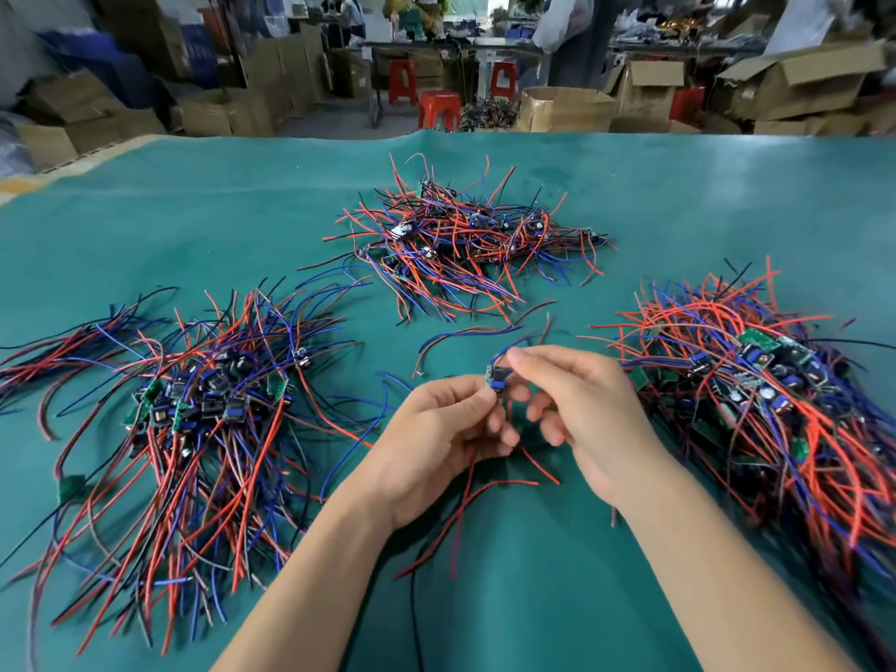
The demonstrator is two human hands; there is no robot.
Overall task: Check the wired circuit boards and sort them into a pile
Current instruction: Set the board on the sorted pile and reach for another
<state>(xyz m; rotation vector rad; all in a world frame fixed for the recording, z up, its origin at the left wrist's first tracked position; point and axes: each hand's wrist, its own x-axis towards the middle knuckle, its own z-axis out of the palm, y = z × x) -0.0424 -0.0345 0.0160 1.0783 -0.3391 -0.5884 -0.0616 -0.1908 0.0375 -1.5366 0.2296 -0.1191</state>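
Green board [495,378] raised between the heaps so we can check it: our left hand [436,429] and right hand [577,405] both pinch it.

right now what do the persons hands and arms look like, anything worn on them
Both the left hand and the right hand are bare: no gloves, rings, watch or wrist strap show. Both forearms are uncovered up to the bottom edge of the frame, with no sleeves in view. No markings are visible.
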